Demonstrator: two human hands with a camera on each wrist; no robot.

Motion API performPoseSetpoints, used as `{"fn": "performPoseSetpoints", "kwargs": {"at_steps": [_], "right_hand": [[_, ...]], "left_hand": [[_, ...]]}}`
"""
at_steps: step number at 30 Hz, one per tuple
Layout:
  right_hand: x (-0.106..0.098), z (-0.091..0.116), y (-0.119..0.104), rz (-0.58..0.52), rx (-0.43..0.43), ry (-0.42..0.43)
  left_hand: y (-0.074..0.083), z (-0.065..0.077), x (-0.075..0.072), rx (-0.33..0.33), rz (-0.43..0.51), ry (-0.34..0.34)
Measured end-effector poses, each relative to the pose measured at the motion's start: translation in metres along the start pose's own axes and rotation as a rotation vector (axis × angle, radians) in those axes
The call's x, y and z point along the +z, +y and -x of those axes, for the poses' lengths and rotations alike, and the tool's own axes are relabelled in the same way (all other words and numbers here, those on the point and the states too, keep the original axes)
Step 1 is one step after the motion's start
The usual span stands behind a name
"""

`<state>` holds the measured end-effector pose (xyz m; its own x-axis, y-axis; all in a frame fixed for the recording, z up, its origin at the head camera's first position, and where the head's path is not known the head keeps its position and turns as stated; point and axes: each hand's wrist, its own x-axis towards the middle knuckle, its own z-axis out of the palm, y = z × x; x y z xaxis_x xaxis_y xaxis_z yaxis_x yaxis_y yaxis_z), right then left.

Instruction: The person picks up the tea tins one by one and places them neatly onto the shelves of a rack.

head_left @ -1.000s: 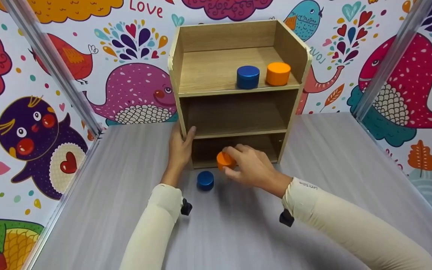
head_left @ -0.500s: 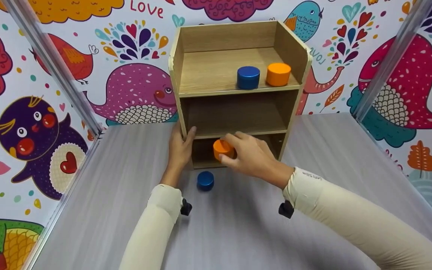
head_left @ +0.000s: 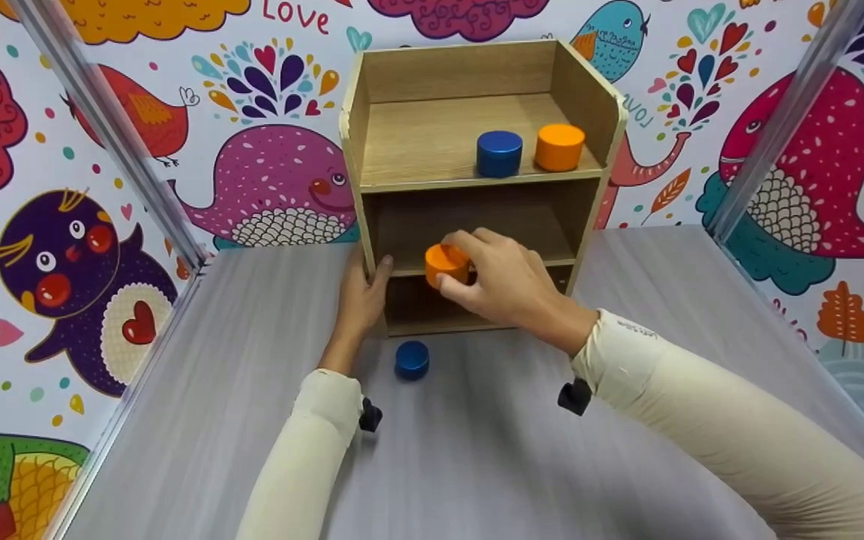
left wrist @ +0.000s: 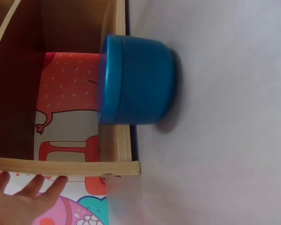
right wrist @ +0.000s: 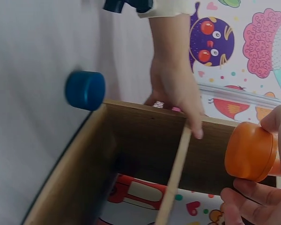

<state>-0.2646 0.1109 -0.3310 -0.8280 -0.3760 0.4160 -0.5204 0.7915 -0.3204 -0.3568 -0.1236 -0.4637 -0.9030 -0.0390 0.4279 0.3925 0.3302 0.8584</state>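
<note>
A small three-tier wooden shelf (head_left: 469, 184) stands on the table. My left hand (head_left: 361, 300) holds its left side panel, with the thumb at the front edge and fingertips against the outer face in the left wrist view. My right hand (head_left: 503, 281) pinches an orange round tin (head_left: 445, 265) in front of the middle board, off the table. In the right wrist view, the orange tin (right wrist: 250, 151) sits between thumb and fingers. A blue round tin (head_left: 412, 361) rests on the table before the shelf; the left wrist view shows this blue tin (left wrist: 138, 79) up close.
On the top board, toward the right, stand another blue tin (head_left: 499, 154) and another orange tin (head_left: 559, 147). Printed walls (head_left: 282, 180) with metal corner posts (head_left: 113, 142) enclose the grey table (head_left: 252, 360) behind and at both sides.
My right hand has raised the orange tin from near the bottom board's front edge to the middle board's height. My left hand and the other tins stay where they were.
</note>
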Motion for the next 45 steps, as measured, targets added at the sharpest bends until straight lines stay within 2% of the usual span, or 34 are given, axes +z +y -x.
{"fn": "performPoseSetpoints", "kwargs": {"at_steps": [10, 18, 24, 38, 45], "right_hand": [[-0.028, -0.016, -0.012, 0.011, 0.050, 0.064], [-0.043, -0.031, -0.018, 0.017, 0.085, 0.106], [-0.049, -0.040, -0.018, 0.023, 0.092, 0.141], [-0.060, -0.059, -0.019, 0.053, 0.099, 0.156], [-0.061, -0.067, -0.022, 0.065, 0.133, 0.137]], "left_hand": [[-0.002, -0.001, 0.000, -0.003, 0.029, -0.004], [-0.002, 0.001, 0.000, -0.037, 0.022, -0.011], [0.001, 0.004, -0.003, -0.080, -0.002, -0.019], [0.002, 0.005, -0.002, -0.076, 0.013, -0.013], [0.004, 0.006, -0.002, -0.074, 0.019, -0.017]]}}
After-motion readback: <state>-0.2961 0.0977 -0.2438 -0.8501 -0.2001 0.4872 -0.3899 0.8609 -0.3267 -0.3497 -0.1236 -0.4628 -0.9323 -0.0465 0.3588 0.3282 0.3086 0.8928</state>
